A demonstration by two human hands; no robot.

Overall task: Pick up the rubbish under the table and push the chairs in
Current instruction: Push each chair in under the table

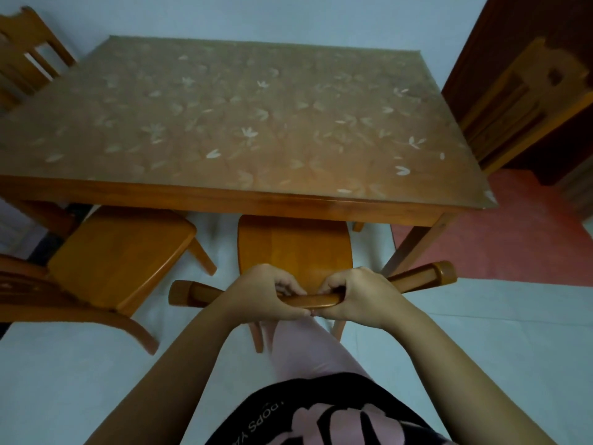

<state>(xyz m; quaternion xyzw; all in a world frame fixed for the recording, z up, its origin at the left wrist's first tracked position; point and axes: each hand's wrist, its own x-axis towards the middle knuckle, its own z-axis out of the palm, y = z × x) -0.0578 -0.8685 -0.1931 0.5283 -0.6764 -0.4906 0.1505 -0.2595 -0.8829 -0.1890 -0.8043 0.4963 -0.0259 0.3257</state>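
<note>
- Hands first: we are gripping the top rail (316,299) of the middle chair (293,248) with both of them. Our left hand (266,293) and right hand (356,297) are sitting side by side at the rail's centre. The fingers are curling over its far side and the thumbs are meeting underneath, so each hand is clamped on the rail.
- We are holding at the centre, we judge, so that a push is running straight toward the table (224,197) and the chair is not swinging to one side.
- That chair's seat is lying partly beneath the table's near edge, with its back standing a little short of that edge. We are reckoning it needs only a small further push.
- A second chair (118,255) is standing at the table's near left corner, turned at an angle with most of its seat out from under the top. It is looking like the next one needing a push.
- Two more are showing: a far chair (29,56) off the table's far left corner and a side chair (500,101) off the table's right edge. How far in either is sitting, we cannot tell.
- Rubbish is not showing on the pale floor (481,332) in front of the table. The space deeper under the top is hidden, so we are not judging that step done.
</note>
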